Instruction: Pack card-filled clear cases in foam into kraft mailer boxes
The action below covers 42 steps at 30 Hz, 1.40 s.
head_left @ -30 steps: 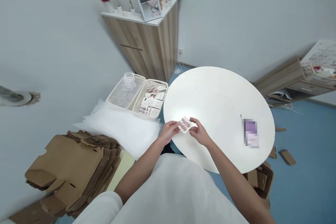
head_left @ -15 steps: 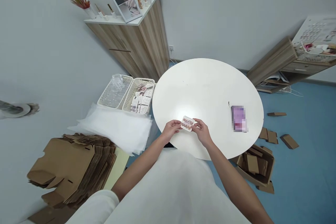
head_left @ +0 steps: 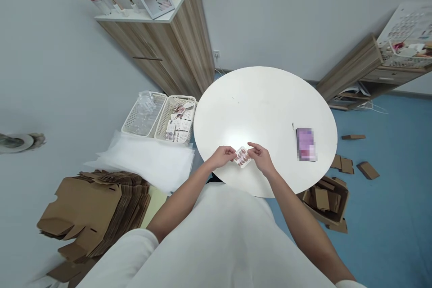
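A small white card of press-on nails (head_left: pixel 242 157), with rows of brownish-pink nails, is held at a slant over the near part of the white round table (head_left: pixel 270 99). My left hand (head_left: pixel 223 156) pinches its left edge between thumb and fingers. At the opposite edge, my right hand (head_left: pixel 261 158) grips the card with the thumb and lower fingers, while the index finger is raised off it. The exact contact of the right fingertips is partly hidden.
A blurred purple pack (head_left: pixel 306 144) lies on the table's right side. Left of the table stand a basket of nail cards (head_left: pixel 158 131), a basket of clear plastic (head_left: pixel 125 127), white sheets (head_left: pixel 145 157) and stacked flat cardboard (head_left: pixel 84 207). Cardboard boxes (head_left: pixel 322 199) sit on the floor at right.
The nail card has been turned between my hands and now sits more slanted. My right index finger has lifted from it. The whole view has shifted slightly.
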Available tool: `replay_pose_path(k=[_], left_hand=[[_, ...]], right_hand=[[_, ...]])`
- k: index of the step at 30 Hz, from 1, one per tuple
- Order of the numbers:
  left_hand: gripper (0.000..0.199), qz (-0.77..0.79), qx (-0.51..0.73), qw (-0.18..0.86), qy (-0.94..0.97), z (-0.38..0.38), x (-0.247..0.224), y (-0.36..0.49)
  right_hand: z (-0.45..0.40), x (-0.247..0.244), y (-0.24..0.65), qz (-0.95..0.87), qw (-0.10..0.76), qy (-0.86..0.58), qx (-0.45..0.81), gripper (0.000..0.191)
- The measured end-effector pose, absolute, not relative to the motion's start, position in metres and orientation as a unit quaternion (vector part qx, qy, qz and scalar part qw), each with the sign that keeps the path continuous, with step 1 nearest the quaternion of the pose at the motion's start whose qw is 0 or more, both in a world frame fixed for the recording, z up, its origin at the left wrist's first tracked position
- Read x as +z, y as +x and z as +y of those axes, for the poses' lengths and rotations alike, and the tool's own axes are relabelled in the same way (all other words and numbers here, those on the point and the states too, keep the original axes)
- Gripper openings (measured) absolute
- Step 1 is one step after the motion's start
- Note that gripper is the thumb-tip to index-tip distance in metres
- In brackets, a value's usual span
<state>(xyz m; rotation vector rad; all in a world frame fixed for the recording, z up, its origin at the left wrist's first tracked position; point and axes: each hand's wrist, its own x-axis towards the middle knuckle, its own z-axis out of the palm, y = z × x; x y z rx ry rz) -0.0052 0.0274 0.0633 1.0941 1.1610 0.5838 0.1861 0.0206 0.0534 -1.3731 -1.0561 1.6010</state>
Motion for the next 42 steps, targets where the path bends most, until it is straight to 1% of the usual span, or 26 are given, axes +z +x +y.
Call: replay_pose_path(k=[3,9,15,19,23,25,27,28,31,33,35,39,42], left_hand=[[0.016,0.536,0.288,0.671,0.425,0.021,0.061,-0.003],[0.019,0.571,0.316,0.671,0.353,0.011,0.056,-0.001],[0.020,0.563,0.292,0.670,0.386,0.008,0.057,-0.002],[0.026,0.568,0.289,0.651,0.413,0.011,0.062,-0.002],[0.024,0.544,0.279,0.650,0.452,0.013,0.063,0.000],[0.023,0.541,0.286,0.650,0.450,0.012,0.061,0.002],[0.023,0.551,0.304,0.644,0.435,0.011,0.059,0.003],[0.023,0.559,0.314,0.639,0.425,0.011,0.058,0.003],[0.025,0.576,0.337,0.627,0.402,0.009,0.057,0.004],[0.026,0.580,0.348,0.624,0.390,0.008,0.056,0.004],[0.026,0.582,0.357,0.624,0.381,0.006,0.055,0.005],[0.026,0.591,0.361,0.612,0.383,0.003,0.051,0.005],[0.036,0.592,0.360,0.593,0.411,0.002,0.051,0.001]], right_hand=[[0.016,0.051,0.185,-0.368,0.395,-0.537,0.648,0.044],[-0.002,0.048,0.181,-0.346,0.366,-0.518,0.691,0.042],[0.004,0.051,0.188,-0.371,0.378,-0.516,0.673,0.031],[0.013,0.054,0.196,-0.422,0.354,-0.513,0.658,0.032],[0.021,0.055,0.200,-0.466,0.333,-0.519,0.635,0.030],[0.021,0.055,0.201,-0.462,0.342,-0.529,0.624,0.033],[0.019,0.053,0.202,-0.453,0.354,-0.534,0.620,0.040],[0.016,0.052,0.203,-0.451,0.356,-0.533,0.622,0.047],[0.005,0.047,0.203,-0.467,0.336,-0.519,0.632,0.075],[-0.002,0.043,0.202,-0.488,0.320,-0.514,0.629,0.085],[-0.006,0.039,0.199,-0.506,0.313,-0.517,0.616,0.081],[-0.006,0.034,0.193,-0.525,0.305,-0.528,0.594,0.067],[-0.004,0.032,0.191,-0.523,0.306,-0.525,0.598,0.064]])
